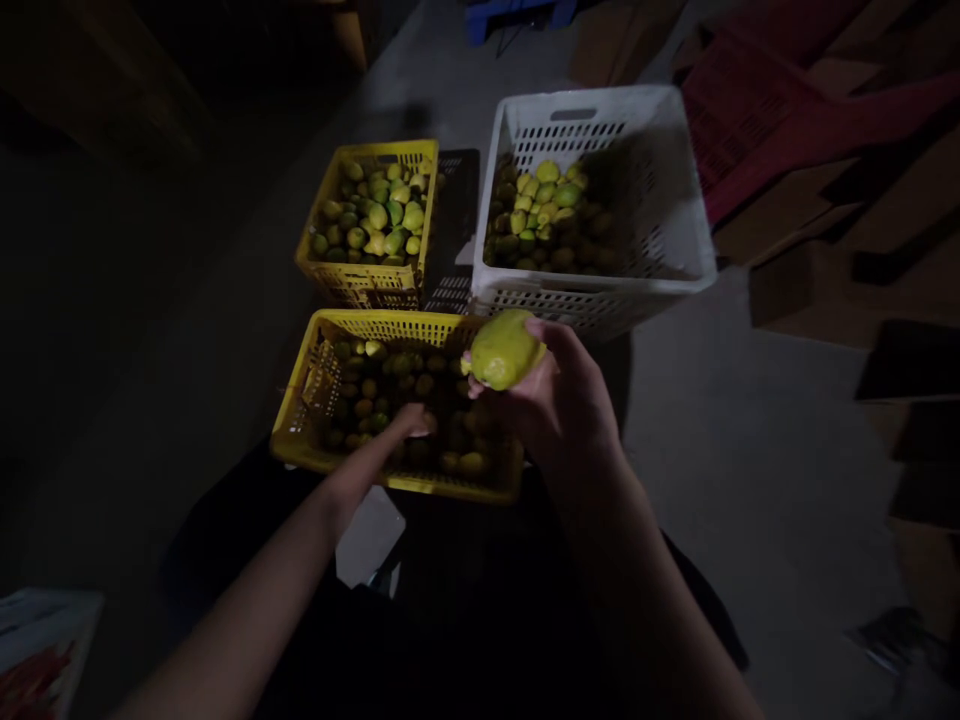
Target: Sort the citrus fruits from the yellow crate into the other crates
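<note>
Yellow-green, lumpy, rounded fruit: up in the right hand, above the far right corner of the near yellow slatted plastic crate. Right fingers wrapped around it, gripping, thumb side on the right. Fruit is in front of the near edge of the big white perforated plastic crate from this view.

Left hand is down inside the near crate, among dim green and yellow loose fruit. Fingers there are in shadow; can't tell if they're closed on a piece or just touching.

Behind the near crate, slightly left: second yellow slatted plastic crate, well filled with green-yellow fruit. White crate to its right, a gap between; green-yellow fruit pile mostly on its left side, right end dark.

Grey floor all round. Far right: red plastic crate beside brown cardboard boxes. Lighting's poor, edges of view mostly dark.
</note>
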`<state>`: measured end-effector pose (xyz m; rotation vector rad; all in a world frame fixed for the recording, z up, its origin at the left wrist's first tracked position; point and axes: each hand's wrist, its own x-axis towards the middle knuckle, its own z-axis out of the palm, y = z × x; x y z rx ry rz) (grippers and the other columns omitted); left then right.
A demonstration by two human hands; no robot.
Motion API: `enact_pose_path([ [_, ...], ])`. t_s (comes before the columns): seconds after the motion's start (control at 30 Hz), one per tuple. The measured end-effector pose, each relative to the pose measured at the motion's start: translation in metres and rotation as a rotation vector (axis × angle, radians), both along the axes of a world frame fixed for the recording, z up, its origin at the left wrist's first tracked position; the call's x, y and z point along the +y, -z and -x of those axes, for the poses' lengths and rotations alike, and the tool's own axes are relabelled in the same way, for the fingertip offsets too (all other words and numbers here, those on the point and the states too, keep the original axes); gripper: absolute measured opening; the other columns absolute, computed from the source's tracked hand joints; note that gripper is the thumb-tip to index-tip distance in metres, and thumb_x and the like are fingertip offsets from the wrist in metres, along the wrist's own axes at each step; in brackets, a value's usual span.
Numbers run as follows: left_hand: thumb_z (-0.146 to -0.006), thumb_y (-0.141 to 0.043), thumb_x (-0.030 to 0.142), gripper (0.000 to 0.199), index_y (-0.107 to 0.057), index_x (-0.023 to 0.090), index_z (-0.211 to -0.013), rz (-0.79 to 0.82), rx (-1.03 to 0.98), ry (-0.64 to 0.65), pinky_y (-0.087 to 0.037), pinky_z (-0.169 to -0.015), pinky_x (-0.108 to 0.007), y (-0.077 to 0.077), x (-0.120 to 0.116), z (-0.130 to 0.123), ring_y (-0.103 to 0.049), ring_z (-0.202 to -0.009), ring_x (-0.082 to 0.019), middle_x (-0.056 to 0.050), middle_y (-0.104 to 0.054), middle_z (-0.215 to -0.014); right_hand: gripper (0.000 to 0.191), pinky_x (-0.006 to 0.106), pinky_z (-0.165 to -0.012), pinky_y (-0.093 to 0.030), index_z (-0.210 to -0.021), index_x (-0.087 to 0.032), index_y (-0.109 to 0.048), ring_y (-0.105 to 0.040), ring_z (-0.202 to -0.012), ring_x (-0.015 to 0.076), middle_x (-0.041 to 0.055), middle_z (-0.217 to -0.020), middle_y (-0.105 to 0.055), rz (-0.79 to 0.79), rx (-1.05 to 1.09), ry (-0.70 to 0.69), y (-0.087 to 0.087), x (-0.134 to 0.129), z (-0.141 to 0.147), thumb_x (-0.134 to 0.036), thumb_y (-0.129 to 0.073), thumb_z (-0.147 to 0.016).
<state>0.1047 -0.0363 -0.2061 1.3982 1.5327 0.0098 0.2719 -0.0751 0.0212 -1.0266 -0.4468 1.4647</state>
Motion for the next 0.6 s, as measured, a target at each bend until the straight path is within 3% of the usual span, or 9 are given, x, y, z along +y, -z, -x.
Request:
enact_pose_path([
  [0.1, -0.089, -0.056, 0.046, 0.042, -0.063, 0.010, -0.109, 0.014, -0.127, -0.137, -0.053, -0.078, -0.031, -0.034, 0.027, 0.021, -0.063, -0.091, -0.022, -0.008, -0.067, -0.102, 0.024, 0.024, -0.046, -0.041, -0.089, -0.024, -0.052, -0.060, -0.070, 0.0177, 0.0013, -0.079, -0.059, 0.005, 0.047, -0.004, -0.010, 0.001, 0.006, -0.043, -0.058, -0.074],
  [0.2, -0.090, -0.040, 0.060, 0.054, -0.061, 0.014, -0.109, -0.026, -0.328, -0.273, -0.051, -0.063, -0.025, -0.093, 0.044, 0.048, -0.062, -0.072, -0.014, -0.008, -0.069, -0.089, 0.023, 0.022, -0.041, -0.033, -0.086, -0.023, -0.052, -0.054, -0.060, 0.0152, 0.0005, -0.070, -0.056, 0.020, 0.024, -0.096, -0.016, -0.002, 0.017, -0.043, -0.057, -0.074],
  [0.3, -0.088, -0.021, 0.071, 0.071, -0.061, 0.013, -0.095, 0.038, -0.679, -0.491, -0.039, -0.044, -0.020, -0.153, 0.035, 0.072, -0.047, -0.047, -0.009, -0.005, -0.061, -0.065, 0.026, 0.022, -0.037, -0.027, -0.081, -0.023, -0.051, -0.049, -0.053, 0.0133, -0.0008, -0.065, -0.055, 0.014, -0.059, -0.210, -0.013, -0.008, 0.032, -0.044, -0.064, -0.071],
  [0.37, -0.086, -0.015, 0.073, 0.074, -0.060, 0.014, -0.086, 0.095, -0.894, -0.586, -0.027, -0.036, -0.019, -0.179, 0.019, 0.083, -0.033, -0.039, -0.007, -0.001, -0.051, -0.054, 0.028, 0.022, -0.036, -0.025, -0.078, -0.024, -0.049, -0.048, -0.049, 0.0128, -0.0017, -0.064, -0.056, 0.015, -0.106, -0.259, -0.007, -0.011, 0.043, -0.043, -0.068, -0.068],
  [0.47, -0.087, -0.020, 0.073, 0.070, -0.058, 0.014, -0.079, 0.098, -1.033, -0.611, -0.022, -0.035, -0.018, -0.196, -0.003, 0.089, -0.028, -0.038, -0.005, 0.000, -0.050, -0.051, 0.028, 0.024, -0.036, -0.028, -0.075, -0.026, -0.048, -0.048, -0.046, 0.0129, -0.0023, -0.063, -0.057, 0.030, -0.192, -0.295, 0.004, -0.013, 0.058, -0.041, -0.071, -0.067],
  [0.6, -0.078, -0.056, 0.067, 0.053, -0.059, 0.015, -0.082, 0.052, -1.108, -0.625, -0.028, -0.040, -0.015, -0.196, -0.020, 0.085, -0.039, -0.047, -0.004, -0.002, -0.060, -0.066, 0.030, 0.026, -0.043, -0.040, -0.088, -0.026, -0.052, -0.056, -0.057, 0.0155, -0.0012, -0.075, -0.060, -0.073, -0.413, -0.302, 0.013, -0.013, 0.069, -0.040, -0.071, -0.070],
])
